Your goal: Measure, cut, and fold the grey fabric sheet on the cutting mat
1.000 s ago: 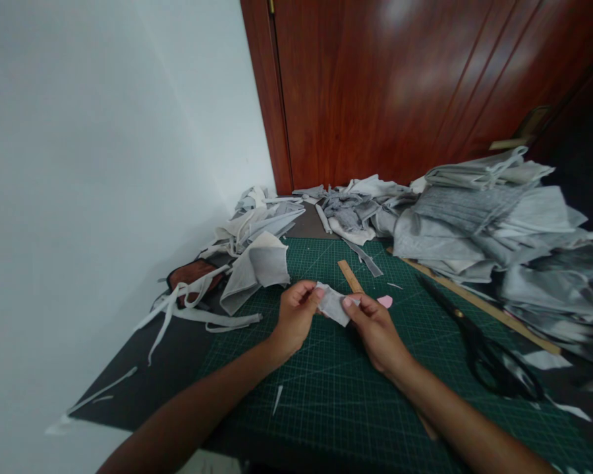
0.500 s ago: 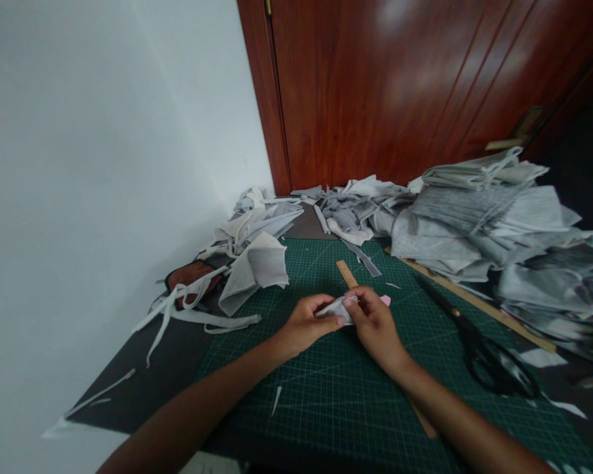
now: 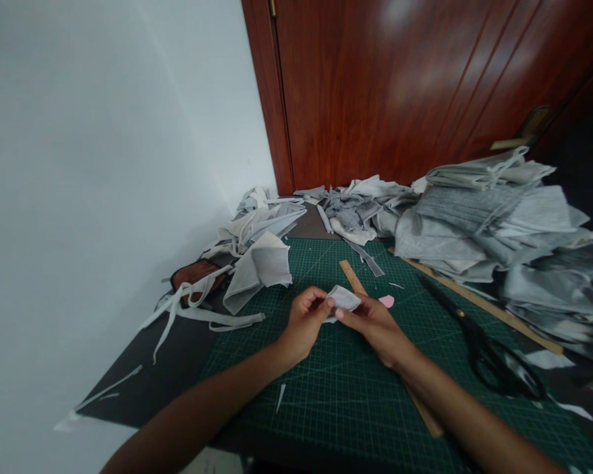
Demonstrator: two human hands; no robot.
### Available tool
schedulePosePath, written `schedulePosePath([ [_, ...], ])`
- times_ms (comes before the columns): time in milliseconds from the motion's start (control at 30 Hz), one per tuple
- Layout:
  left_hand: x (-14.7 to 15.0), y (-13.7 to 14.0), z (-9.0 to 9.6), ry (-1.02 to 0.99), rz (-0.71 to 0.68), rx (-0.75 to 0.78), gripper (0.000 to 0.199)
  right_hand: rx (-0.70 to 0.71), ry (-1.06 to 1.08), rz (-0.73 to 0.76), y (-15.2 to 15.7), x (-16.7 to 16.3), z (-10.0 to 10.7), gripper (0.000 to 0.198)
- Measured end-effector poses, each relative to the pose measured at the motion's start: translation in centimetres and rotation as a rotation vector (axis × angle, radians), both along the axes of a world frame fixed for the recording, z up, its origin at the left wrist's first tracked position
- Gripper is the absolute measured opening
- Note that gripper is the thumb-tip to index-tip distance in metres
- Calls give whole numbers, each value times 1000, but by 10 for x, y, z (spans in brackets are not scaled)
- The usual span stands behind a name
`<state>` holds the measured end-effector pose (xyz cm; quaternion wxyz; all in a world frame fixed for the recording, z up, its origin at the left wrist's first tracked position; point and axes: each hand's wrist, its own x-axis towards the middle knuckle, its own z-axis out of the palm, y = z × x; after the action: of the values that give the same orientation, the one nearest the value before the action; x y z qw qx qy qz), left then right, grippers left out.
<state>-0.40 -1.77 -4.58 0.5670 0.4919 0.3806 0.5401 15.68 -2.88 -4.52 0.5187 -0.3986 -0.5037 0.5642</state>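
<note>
Whereas cloth piece was stretched flat moments ago, it now looks doubled over, so handling seems under way; left hand and right hand both pinch it, ruler just beyond grip, scissors well right

Workroom — cutting mat; scissors

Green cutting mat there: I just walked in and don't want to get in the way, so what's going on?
A person holds a small, pale grey fabric piece between the left hand and right hand, above the green cutting mat. A wooden ruler lies there, partly hidden by the right arm. Black scissors lie to the right, untouched, near a heap of grey fabric.
</note>
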Motion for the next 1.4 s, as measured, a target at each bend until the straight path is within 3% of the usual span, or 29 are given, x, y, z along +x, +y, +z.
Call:
schedulePosePath([
  [67,0,0,-1,-58,0,-27,45,-17,50,-4,-4,-4,2,30],
  [167,0,2,0,-82,7,-49,43,9,82,-130,-5,-5,2,28],
  [367,0,5,2,-24,-35,-63,43,60,14,-237,-1,-2,-4,31],
  [533,-3,11,-2,73,-25,11,42,147,-72,-288,3,2,-4,23],
  [967,-9,20,8,-44,-73,-77,33,249,-159,-125,8,10,1,16],
  [1300,-15,21,13,-44,-239,-224,32,289,-248,-101,4,10,2,9],
  [1400,-11,20,8,28,-188,-156,32,279,-245,-101,1,6,-2,10],
])
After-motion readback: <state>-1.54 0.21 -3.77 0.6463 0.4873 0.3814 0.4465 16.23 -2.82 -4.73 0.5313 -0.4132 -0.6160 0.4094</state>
